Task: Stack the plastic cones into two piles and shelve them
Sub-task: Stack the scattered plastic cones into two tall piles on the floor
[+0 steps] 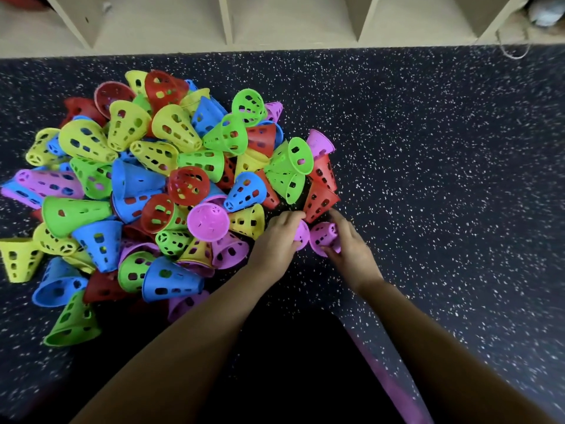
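L hand (279, 237) fingers curl round a purple perforated plastic cone (302, 234), R hand (351, 249) round a second purple cone (324, 237), prob. for nesting.

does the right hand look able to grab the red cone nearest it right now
Probably not yet: the right hand holds a purple cone. The red cone lies right beside it with nothing seeming to rest on it, so the way looks free once that grip empties.
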